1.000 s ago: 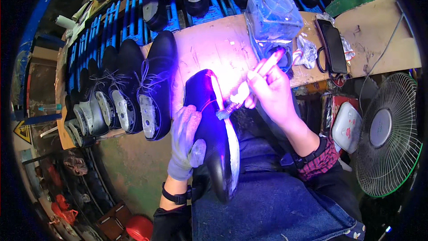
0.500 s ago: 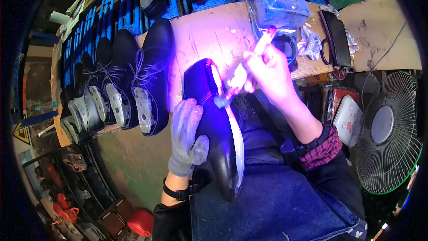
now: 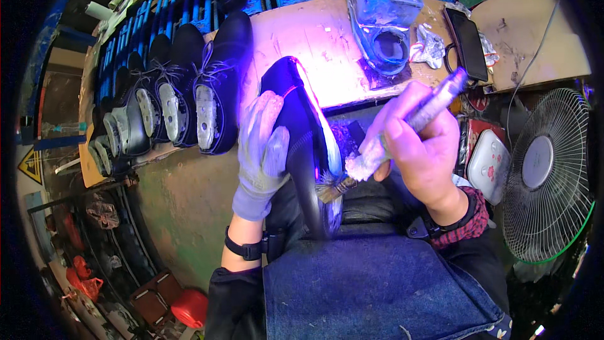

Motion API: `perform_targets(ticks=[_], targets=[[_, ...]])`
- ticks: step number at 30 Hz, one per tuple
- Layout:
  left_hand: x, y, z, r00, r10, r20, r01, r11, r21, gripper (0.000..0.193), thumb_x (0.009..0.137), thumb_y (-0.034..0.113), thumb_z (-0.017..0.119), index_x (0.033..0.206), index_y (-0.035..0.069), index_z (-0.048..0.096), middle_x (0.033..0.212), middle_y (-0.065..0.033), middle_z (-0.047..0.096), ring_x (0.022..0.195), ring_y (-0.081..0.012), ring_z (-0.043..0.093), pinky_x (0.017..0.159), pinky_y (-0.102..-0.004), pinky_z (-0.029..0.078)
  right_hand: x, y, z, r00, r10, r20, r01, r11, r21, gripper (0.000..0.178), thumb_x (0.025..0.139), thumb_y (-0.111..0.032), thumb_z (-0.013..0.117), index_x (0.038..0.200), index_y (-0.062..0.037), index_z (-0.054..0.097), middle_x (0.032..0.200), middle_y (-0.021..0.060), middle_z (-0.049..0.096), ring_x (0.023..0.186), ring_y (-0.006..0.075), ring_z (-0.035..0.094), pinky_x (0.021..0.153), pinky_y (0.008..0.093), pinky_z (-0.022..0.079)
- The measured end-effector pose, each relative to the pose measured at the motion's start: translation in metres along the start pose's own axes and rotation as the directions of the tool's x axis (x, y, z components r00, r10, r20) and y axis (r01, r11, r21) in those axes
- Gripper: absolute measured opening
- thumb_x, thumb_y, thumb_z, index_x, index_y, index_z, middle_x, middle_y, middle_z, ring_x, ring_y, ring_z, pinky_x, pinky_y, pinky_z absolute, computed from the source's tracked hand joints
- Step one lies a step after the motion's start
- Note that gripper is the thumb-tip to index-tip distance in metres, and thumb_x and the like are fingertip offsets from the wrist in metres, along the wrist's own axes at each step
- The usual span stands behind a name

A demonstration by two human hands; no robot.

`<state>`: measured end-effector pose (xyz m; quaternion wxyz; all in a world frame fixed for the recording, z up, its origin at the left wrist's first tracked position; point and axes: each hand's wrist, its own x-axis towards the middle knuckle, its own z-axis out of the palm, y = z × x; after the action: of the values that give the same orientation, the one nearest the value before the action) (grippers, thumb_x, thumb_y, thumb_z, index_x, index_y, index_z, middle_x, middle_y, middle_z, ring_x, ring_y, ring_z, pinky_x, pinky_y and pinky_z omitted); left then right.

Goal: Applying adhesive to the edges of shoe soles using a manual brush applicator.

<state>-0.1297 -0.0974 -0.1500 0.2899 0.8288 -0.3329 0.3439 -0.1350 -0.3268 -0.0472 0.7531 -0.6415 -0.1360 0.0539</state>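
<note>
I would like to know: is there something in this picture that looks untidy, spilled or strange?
Yes. The brush in the right hand has a lumpy whitish handle, as if caked with residue. On the bench, a crumpled whitish cloth lies beside the phone, looking untidy. Only the left hand is gloved, an uneven pairing.

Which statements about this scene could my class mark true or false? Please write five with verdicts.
1. The left hand in a grey knitted glove touches a black leather-like shoe with a pale edge strip. True.
2. The bare right hand holds scissors. False: it holds a dark-bristled brush with a pale, coated handle.
3. The bristles are at the shoe's side. True.
4. A round, wire-guarded grey fan stands at the picture's left. False: at its right.
5. The glove is on the right hand. False: the left.
</note>
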Motion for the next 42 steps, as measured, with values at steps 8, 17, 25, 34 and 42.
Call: perform_targets(ticks=[8,17,25,34,42], targets=[[0.007,0.001,0.0,1.0,0.015,0.004,-0.015,1.0,0.014,0.05,0.071,0.006,0.068,0.113,0.003,0.041,0.122,-0.0241,0.049,0.111,-0.0434,0.05,0.093,-0.0535,0.042,-0.019,-0.011,0.006,0.946,-0.31,0.094,0.305,0.95,0.058,0.017,0.078,-0.009,0.063,0.081,-0.0012,0.049,0.069,0.0141,0.061,0.055,0.0172,0.06,0.051,0.0277,0.05],[0.02,-0.011,-0.011,0.997,-0.012,0.081,0.011,1.0,0.02,0.059,0.07,0.01,0.069,0.123,0.003,0.044,0.125,-0.0217,0.049,0.114,-0.04,0.05,0.097,-0.0491,0.04,0.007,-0.029,-0.007,0.563,-0.632,0.533,0.736,0.676,0.024,0.022,0.077,-0.014,0.067,0.085,-0.0019,0.05,0.075,0.0179,0.065,0.049,0.0191,0.061,0.041,0.0278,0.05],[0.077,-0.005,-0.064,0.878,-0.087,0.471,0.195,0.963,-0.186,0.089,0.058,0.026,0.082,0.132,0.0,0.039,0.12,-0.0198,0.054,0.111,-0.0381,0.053,0.093,-0.0423,0.044,0.03,-0.057,-0.024,0.677,-0.416,0.607,0.695,0.634,-0.339,0.017,0.075,-0.016,0.064,0.074,-0.0033,0.053,0.065,0.0125,0.062,0.052,0.0184,0.062,0.044,0.0265,0.047],[0.082,0.034,-0.056,0.421,-0.207,0.883,0.895,-0.064,-0.442,0.103,0.051,0.017,0.089,0.138,0.007,0.035,0.114,-0.0048,0.058,0.097,-0.0115,0.054,0.09,-0.0291,0.044,0.057,-0.039,-0.009,0.934,-0.303,-0.187,0.328,0.937,0.122,0.015,0.094,-0.014,0.05,0.089,-0.0003,0.049,0.071,0.0093,0.061,0.052,0.0116,0.057,0.049,0.0218,0.048],[0.079,0.013,-0.054,0.42,-0.233,0.877,0.724,0.669,-0.169,0.101,0.047,0.03,0.089,0.133,0.006,0.04,0.106,-0.0106,0.061,0.096,-0.0199,0.059,0.088,-0.0315,0.046,0.064,-0.028,-0.015,0.949,-0.311,-0.041,0.313,0.949,0.047,0.011,0.092,-0.01,0.052,0.088,-0.0007,0.049,0.073,0.0077,0.06,0.055,0.0109,0.059,0.051,0.0209,0.048]])
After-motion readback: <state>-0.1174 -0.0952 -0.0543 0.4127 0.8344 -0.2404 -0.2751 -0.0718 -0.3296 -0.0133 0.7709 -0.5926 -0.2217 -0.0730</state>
